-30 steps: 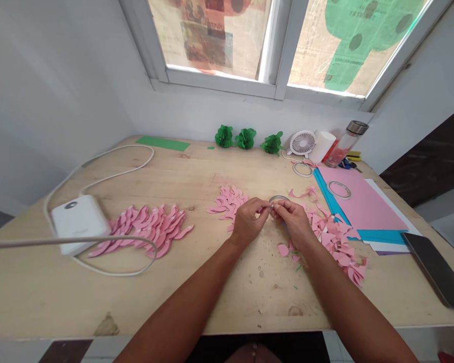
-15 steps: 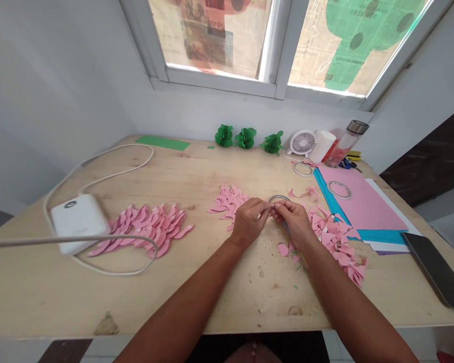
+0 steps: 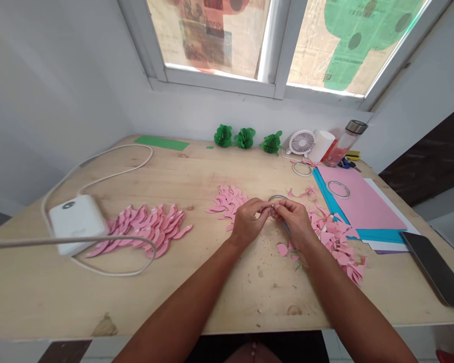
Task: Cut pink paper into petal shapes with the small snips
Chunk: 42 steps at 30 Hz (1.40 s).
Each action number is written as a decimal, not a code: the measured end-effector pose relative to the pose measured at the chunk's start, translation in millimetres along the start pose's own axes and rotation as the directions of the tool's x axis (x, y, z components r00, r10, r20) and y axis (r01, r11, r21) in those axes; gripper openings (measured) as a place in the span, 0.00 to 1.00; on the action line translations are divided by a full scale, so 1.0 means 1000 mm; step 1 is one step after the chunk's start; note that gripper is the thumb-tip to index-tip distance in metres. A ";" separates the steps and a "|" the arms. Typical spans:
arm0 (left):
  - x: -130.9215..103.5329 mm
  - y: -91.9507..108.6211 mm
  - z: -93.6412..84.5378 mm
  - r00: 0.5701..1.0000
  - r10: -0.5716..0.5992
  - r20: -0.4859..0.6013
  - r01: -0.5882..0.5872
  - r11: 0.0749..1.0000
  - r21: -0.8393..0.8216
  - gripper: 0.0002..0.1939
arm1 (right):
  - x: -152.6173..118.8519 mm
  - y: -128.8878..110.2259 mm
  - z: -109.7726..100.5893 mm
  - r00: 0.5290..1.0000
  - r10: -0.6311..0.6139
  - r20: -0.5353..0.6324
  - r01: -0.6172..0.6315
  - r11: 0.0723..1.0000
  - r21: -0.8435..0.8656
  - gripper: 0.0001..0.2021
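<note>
My left hand (image 3: pixel 251 219) and my right hand (image 3: pixel 293 217) meet above the table, each with thumb and finger pinched together. Whatever lies between the fingertips is too small to make out. Just behind the fingers, partly covered by them, shows a roll of tape (image 3: pixel 277 197). Left of my left hand lies a small cluster of pink curved paper pieces (image 3: pixel 227 200). A heap of pink paper scraps (image 3: pixel 338 242) spreads beside my right forearm. Farther left is a larger layered pile of pink paper pieces (image 3: pixel 147 227).
A white power bank (image 3: pixel 77 219) with a looping cable stands at left. Green paper figures (image 3: pixel 244 137) line the wall, near a small fan (image 3: pixel 301 142) and a glass bottle (image 3: pixel 346 143). Coloured paper sheets (image 3: pixel 366 206) and a dark phone (image 3: pixel 435 269) lie at right.
My hands stay together in nearly the same place, with only a slight shift of the fingertips. The view has moved a little; the piles look the same.
</note>
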<state>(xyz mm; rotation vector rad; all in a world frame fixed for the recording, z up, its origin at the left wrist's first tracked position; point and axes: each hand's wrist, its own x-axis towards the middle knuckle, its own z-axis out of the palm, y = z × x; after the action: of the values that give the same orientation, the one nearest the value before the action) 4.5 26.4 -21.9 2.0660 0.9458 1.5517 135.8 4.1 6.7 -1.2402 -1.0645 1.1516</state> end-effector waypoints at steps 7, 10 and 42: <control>0.002 0.001 -0.002 0.996 -0.068 -0.052 0.064 0.994 -0.083 0.07 | 0.000 0.000 0.000 1.000 0.014 -0.005 -0.014 1.000 -0.003 0.10; 0.002 0.000 -0.002 0.996 -0.082 -0.044 0.078 0.994 -0.082 0.07 | -0.001 -0.001 0.000 1.000 0.006 -0.003 -0.006 1.000 -0.016 0.11; 0.001 0.001 -0.002 0.994 -0.109 -0.024 0.110 0.994 0.004 0.06 | -0.001 -0.003 0.003 1.000 -0.003 -0.002 0.003 0.999 -0.053 0.10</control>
<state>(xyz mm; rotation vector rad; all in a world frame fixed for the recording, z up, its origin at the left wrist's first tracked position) 3.3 26.5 -20.3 1.9683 1.0540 1.5216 133.3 3.2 9.5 -1.2808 -1.1012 1.1255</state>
